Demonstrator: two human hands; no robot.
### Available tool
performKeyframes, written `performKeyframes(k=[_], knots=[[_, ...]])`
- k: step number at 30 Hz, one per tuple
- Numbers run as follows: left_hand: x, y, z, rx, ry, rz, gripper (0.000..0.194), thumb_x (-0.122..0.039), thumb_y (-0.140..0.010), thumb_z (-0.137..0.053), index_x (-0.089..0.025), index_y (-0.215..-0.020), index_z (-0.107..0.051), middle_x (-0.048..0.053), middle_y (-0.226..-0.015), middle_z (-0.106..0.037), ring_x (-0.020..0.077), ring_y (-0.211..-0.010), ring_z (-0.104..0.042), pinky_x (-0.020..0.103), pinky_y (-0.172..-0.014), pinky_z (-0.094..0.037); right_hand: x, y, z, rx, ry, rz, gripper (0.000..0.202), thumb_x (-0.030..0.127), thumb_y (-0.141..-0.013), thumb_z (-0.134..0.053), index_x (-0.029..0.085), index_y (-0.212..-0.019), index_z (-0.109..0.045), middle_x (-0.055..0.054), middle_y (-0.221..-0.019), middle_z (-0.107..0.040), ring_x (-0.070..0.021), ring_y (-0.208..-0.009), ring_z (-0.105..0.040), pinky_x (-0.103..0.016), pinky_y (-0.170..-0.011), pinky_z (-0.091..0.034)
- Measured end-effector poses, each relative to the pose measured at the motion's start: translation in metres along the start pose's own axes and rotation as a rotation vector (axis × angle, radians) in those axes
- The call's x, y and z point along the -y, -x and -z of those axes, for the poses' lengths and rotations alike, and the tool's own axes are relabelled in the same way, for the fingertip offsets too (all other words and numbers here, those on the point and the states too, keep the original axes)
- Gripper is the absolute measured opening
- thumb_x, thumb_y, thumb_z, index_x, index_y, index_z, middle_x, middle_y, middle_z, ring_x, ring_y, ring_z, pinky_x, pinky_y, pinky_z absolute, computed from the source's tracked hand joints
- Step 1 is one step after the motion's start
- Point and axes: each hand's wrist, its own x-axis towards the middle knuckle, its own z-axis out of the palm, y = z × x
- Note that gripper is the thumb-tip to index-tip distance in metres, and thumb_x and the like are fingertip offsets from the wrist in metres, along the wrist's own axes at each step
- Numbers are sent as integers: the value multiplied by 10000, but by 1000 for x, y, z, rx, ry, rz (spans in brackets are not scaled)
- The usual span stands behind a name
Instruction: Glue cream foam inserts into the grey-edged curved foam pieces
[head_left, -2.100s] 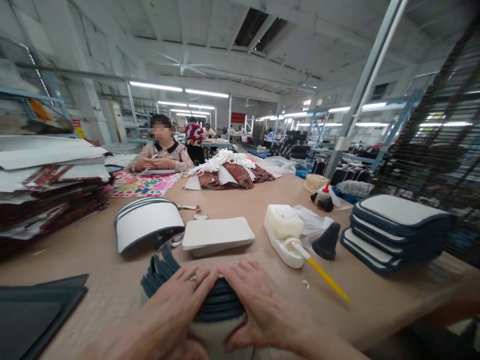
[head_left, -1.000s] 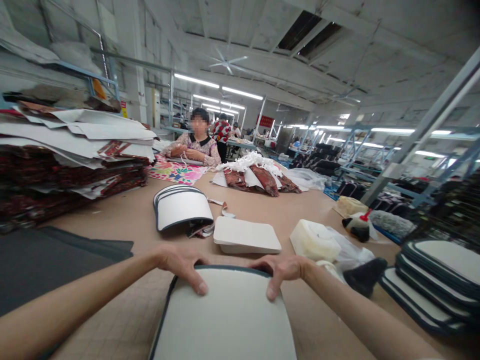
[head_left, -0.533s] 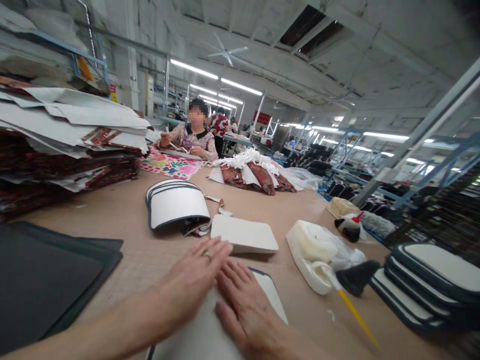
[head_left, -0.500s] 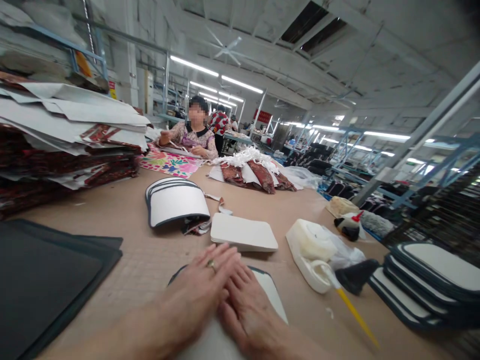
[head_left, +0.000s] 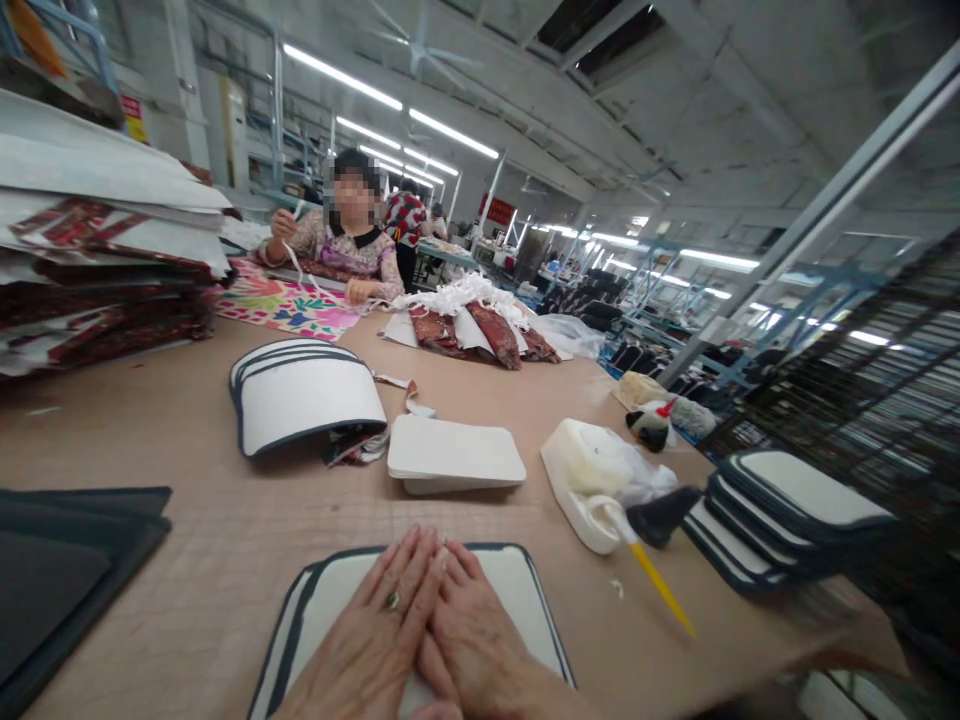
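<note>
Both my hands lie flat and side by side on a white panel with dark edging (head_left: pixel 519 590) at the bottom middle of the head view. A second dark-edged layer shows along its left side. My left hand (head_left: pixel 375 635), with a ring on one finger, presses down with fingers stretched forward. Against it, my right hand (head_left: pixel 480 625) also has its fingers straight, its thumb partly under the left hand. Neither hand grips anything. Just beyond the fingertips lies a small stack of plain white panels (head_left: pixel 457 450).
A curved stack of dark-edged white panels (head_left: pixel 311 395) stands at left centre, dark sheets (head_left: pixel 67 570) nearer. To the right are a cut white jug (head_left: pixel 574 485), a yellow-handled tool (head_left: pixel 664 590) and stacked edged panels (head_left: pixel 810 500). A co-worker (head_left: pixel 349 240) sits across the table.
My view has turned right and tilted down. Both hands have drawn back toward me across the edged panel, uncovering its far edge. The co-worker's hand has risen with a white strip.
</note>
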Motion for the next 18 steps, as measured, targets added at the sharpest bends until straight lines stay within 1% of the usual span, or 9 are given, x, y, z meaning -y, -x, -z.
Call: performKeyframes(k=[2, 3, 6, 8, 11, 13, 15, 17, 18], knots=[[-2, 2, 4, 2, 23, 9, 935, -614, -828, -429, -129, -1435, 90, 154, -1458, -271, 302, -1277, -360, 411, -1053, -289, 2, -1, 22, 99, -51, -28, 522, 347, -896, -393, 200, -1391, -313, -68, -1365, -464, -185, -1278, -364, -383, -1112, -211], [-2, 3, 4, 6, 17, 6, 939, -613, -825, -438, -136, -1434, 96, 152, -1458, -269, 302, -1275, -365, 411, -1048, -296, 1, 1, 32, 157, -65, -44, 514, 350, -904, -377, 185, -1387, -319, -75, -1390, -433, -185, -1300, -329, -388, -1118, -184], [0, 5, 1, 4, -38, -13, 957, -602, -812, -468, -141, -1435, 93, 157, -1431, -323, 305, -1255, -396, 403, -1030, -322, -8, 13, 51, 296, -93, -151, 591, 427, -910, -351, 155, -1420, -230, -95, -1488, -243, -205, -1370, -166, -437, -1120, -143], [2, 3, 0, 18, -69, -35, 965, -605, -803, -477, -139, -1436, 84, 158, -1396, -382, 306, -1231, -430, 393, -1010, -347, -16, 20, 53, 333, -122, -210, 638, 456, -899, -362, 170, -1436, -171, -75, -1511, -151, -206, -1383, -102, -453, -1118, -130], [4, -4, 1, 24, -115, -64, 973, -607, -801, -469, -131, -1430, 101, 161, -1350, -441, 311, -1182, -487, 385, -962, -395, -23, 23, 49, 316, -141, -231, 629, 444, -891, -375, 206, -1437, -174, -41, -1510, -164, -187, -1382, -109, -438, -1124, -105], [5, -5, -1, 7, -149, -81, 957, -592, -811, -461, -133, -1428, 108, 156, -1332, -463, 306, -1145, -524, 375, -933, -417, -23, 21, 50, 318, -151, -236, 632, 451, -888, -374, 194, -1434, -188, -53, -1508, -175, -189, -1380, -117, -430, -1125, -97], [10, -1, -10, -21, -158, -105, 931, -587, -809, -469, -159, -1439, 66, 134, -1327, -473, 293, -1128, -542, 357, -933, -416, -22, 20, 57, 339, -190, -244, 658, 480, -883, -375, 172, -1434, -188, -76, -1507, -171, -205, -1380, -116, -434, -1122, -95], [22, 7, -30, -47, -127, -118, 905, -597, -788, -500, -221, -1448, -9, 95, -1340, -468, 284, -1148, -527, 348, -965, -390, -19, 21, 67, 334, -253, -278, 699, 529, -871, -375, 166, -1436, -179, -87, -1509, -156, -226, -1381, -99, -448, -1119, -85], [29, 11, -43, -87, -98, -119, 881, -603, -771, -517, -267, -1446, -61, 68, -1332, -483, 286, -1151, -524, 356, -979, -379, -18, 22, 71, 318, -282, -295, 718, 552, -865, -371, 164, -1436, -175, -89, -1509, -150, -232, -1381, -87, -451, -1118, -77]])
